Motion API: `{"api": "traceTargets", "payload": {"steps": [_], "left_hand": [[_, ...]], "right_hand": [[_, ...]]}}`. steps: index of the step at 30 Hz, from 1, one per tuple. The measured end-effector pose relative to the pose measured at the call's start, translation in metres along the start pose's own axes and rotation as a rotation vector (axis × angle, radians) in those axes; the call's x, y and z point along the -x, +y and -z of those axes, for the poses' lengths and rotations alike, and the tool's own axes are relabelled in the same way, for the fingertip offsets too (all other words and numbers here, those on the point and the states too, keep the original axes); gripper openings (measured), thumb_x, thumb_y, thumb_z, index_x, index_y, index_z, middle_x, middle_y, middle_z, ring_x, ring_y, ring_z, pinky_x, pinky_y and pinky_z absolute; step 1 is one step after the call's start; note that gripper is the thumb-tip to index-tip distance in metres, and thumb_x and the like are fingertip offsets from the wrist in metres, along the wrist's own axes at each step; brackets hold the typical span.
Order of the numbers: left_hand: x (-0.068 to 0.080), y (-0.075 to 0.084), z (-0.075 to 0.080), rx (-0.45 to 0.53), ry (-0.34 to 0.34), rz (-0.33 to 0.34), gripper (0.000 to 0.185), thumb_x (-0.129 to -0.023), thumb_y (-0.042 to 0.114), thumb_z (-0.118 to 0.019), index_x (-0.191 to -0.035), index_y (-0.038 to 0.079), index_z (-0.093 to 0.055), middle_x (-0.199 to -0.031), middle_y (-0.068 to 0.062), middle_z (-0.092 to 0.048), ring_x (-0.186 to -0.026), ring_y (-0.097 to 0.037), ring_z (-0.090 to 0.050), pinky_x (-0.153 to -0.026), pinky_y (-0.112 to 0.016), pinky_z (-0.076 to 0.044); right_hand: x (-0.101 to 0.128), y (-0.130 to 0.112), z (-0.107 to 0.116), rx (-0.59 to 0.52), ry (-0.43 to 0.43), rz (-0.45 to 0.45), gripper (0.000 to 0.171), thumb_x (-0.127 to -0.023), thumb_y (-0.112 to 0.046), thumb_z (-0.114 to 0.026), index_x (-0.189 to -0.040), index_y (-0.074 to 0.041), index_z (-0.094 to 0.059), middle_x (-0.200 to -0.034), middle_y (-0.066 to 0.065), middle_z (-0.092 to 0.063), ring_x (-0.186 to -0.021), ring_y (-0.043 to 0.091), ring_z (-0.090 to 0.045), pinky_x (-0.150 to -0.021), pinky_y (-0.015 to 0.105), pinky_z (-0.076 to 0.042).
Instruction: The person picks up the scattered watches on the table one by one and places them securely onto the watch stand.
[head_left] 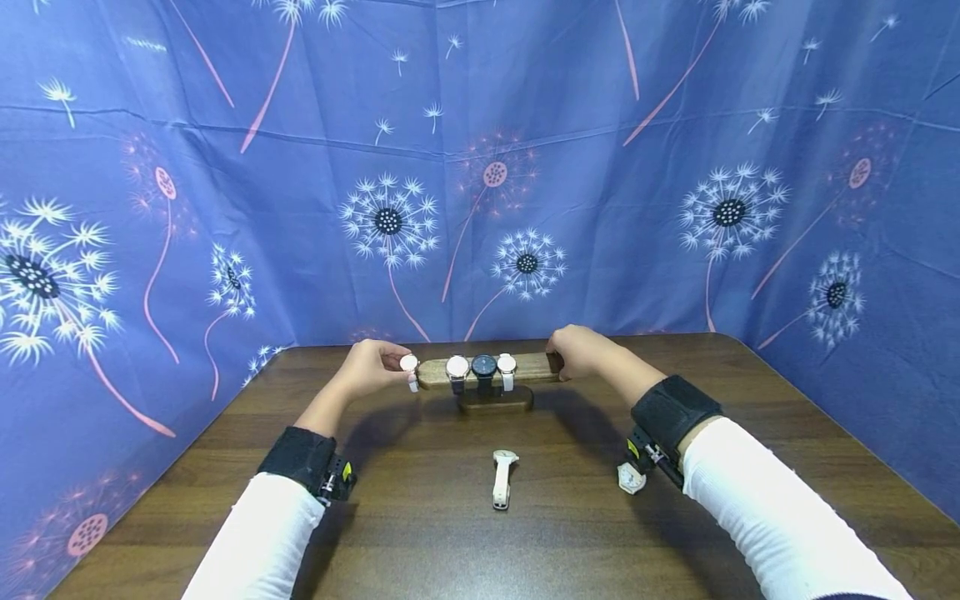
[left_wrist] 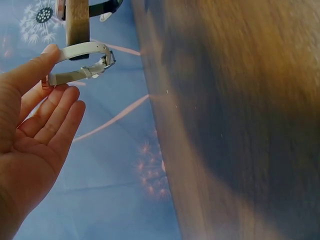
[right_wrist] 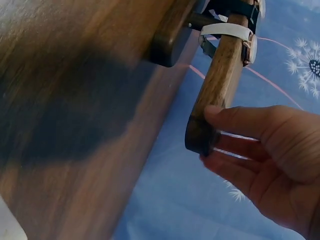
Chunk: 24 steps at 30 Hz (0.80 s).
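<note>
My left hand (head_left: pixel 369 368) pinches a white-strapped watch (head_left: pixel 408 363) between thumb and fingers at the left end of a wooden watch stand (head_left: pixel 538 367). In the left wrist view the buckled strap (left_wrist: pixel 82 49) forms a loop by the bar's tip; whether the tip is inside it I cannot tell. At the other end, my right hand (head_left: pixel 583 350) grips the bar, thumb on one side and fingers beneath. Around the bar sit a white-faced watch (head_left: pixel 457 367) on a dark strap, a black watch (head_left: pixel 483 365), and a white-strapped watch (head_left: pixel 507 364).
A white watch (head_left: pixel 502 479) lies on the wooden table (head_left: pixel 420 517) in front of the stand. Another watch (head_left: pixel 631 478) lies near my right wrist, partly covered by the wrist camera. Behind the table hangs a blue dandelion-print cloth (head_left: pixel 585 208).
</note>
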<state>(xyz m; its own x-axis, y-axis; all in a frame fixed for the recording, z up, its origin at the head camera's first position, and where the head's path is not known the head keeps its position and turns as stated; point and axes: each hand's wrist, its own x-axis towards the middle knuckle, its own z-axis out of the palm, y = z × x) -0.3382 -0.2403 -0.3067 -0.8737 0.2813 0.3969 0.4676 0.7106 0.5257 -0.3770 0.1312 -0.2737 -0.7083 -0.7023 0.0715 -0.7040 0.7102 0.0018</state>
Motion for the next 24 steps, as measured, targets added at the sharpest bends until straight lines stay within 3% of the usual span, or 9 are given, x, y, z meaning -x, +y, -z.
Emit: {"api": "traceTargets", "payload": {"steps": [2, 6, 11, 19, 24], "left_hand": [[-0.001, 0.002, -0.002, -0.005, -0.008, -0.004, 0.038, -0.077, 0.014, -0.083, -0.108, -0.004, -0.071, -0.086, -0.010, -0.073, -0.078, -0.020, -0.071, -0.069, -0.034, -0.057], [-0.002, 0.007, -0.004, -0.010, -0.009, -0.006, 0.037, -0.076, 0.014, -0.084, -0.107, -0.003, -0.072, -0.085, -0.008, -0.073, -0.078, -0.019, -0.071, -0.070, -0.034, -0.057], [-0.002, 0.008, -0.005, -0.006, 0.002, 0.012, 0.036, -0.076, 0.013, -0.084, -0.107, -0.002, -0.072, -0.085, -0.007, -0.073, -0.078, -0.020, -0.070, -0.069, -0.035, -0.056], [-0.003, 0.003, -0.013, 0.017, -0.018, 0.022, 0.040, -0.074, 0.013, -0.085, -0.108, -0.002, -0.071, -0.086, -0.008, -0.073, -0.078, -0.019, -0.071, -0.073, -0.035, -0.057], [-0.005, 0.005, -0.016, 0.017, -0.033, 0.006, 0.043, -0.074, 0.011, -0.085, -0.110, -0.005, -0.070, -0.084, -0.009, -0.073, -0.079, -0.021, -0.071, -0.074, -0.037, -0.057]], "right_hand": [[-0.002, 0.001, -0.001, 0.000, -0.028, -0.016, 0.019, -0.075, -0.004, -0.083, -0.091, -0.001, -0.072, -0.081, 0.006, -0.067, -0.076, 0.024, -0.063, -0.067, 0.036, -0.052], [-0.002, -0.007, 0.003, 0.016, -0.034, -0.066, 0.035, -0.075, -0.004, -0.083, -0.106, 0.005, -0.071, -0.098, 0.014, -0.071, -0.092, 0.031, -0.066, -0.080, 0.039, -0.055], [-0.005, -0.010, 0.004, 0.035, -0.056, -0.073, 0.044, -0.076, -0.007, -0.083, -0.115, 0.007, -0.068, -0.109, 0.018, -0.069, -0.101, 0.034, -0.065, -0.086, 0.040, -0.054], [-0.006, -0.009, 0.006, 0.081, -0.057, -0.049, 0.041, -0.074, -0.009, -0.085, -0.110, 0.005, -0.071, -0.101, 0.015, -0.071, -0.096, 0.033, -0.066, -0.085, 0.040, -0.054], [-0.005, -0.006, 0.005, 0.071, -0.070, -0.069, 0.044, -0.075, -0.011, -0.085, -0.113, 0.005, -0.070, -0.105, 0.015, -0.070, -0.099, 0.033, -0.065, -0.087, 0.041, -0.053]]}}
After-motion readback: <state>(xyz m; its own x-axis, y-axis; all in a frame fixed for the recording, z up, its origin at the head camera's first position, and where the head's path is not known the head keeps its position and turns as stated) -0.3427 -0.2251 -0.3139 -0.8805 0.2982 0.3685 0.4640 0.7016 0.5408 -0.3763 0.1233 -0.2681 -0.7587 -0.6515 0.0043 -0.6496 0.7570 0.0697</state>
